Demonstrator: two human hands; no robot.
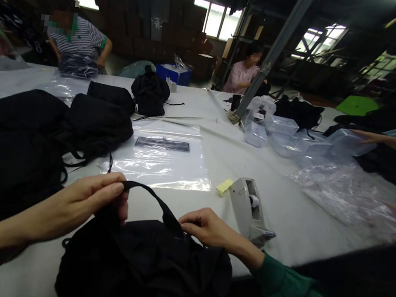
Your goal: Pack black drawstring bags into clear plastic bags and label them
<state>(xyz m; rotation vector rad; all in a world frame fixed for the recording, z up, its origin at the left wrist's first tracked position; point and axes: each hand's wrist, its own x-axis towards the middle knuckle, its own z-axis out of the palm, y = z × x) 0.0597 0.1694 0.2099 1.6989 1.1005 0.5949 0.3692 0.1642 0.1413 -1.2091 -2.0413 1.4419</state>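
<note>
Black bag [151, 272], strap [169, 216] pinched by left hand [104, 197] and right hand [207, 228]; beyond bag, clear plastic pouch [164, 166]; right of bag, tape dispenser [243, 206].

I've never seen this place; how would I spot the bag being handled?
Start at the long white table. At its near edge, low in the picture, is a soft, creased black bag. Unlike the similar black bags lying to the left, it has its strap arching between the left hand and right hand.
</note>
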